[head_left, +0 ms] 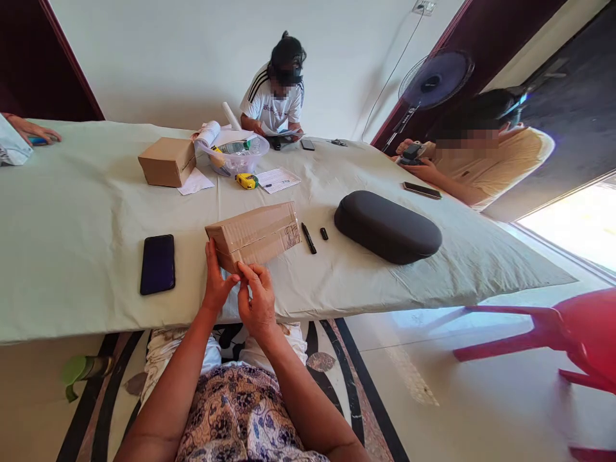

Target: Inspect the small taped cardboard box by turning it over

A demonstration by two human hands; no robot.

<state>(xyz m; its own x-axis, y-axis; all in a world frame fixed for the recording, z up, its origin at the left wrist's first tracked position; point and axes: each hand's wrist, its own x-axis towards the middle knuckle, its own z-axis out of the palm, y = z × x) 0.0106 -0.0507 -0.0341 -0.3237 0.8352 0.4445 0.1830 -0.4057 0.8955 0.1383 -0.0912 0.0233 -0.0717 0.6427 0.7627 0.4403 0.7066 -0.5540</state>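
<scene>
1. Taped cardboard box (255, 234): sits askew close to the tabletop's (72, 244) near edge, about midway along it.
2. Left hand (216, 282): open, fingers flat against the box's near-left corner, apparently bracing it.
3. Right hand (258, 300): fingertips curled, pinching at the box's near bottom edge. Possibly tape, too small to tell.
4. Box surface: brown board, square-edged, with glossy wrinkled tape over it.
5. Black phone (157, 264) lies flat to the left; marker (308, 238) just to the right.
</scene>
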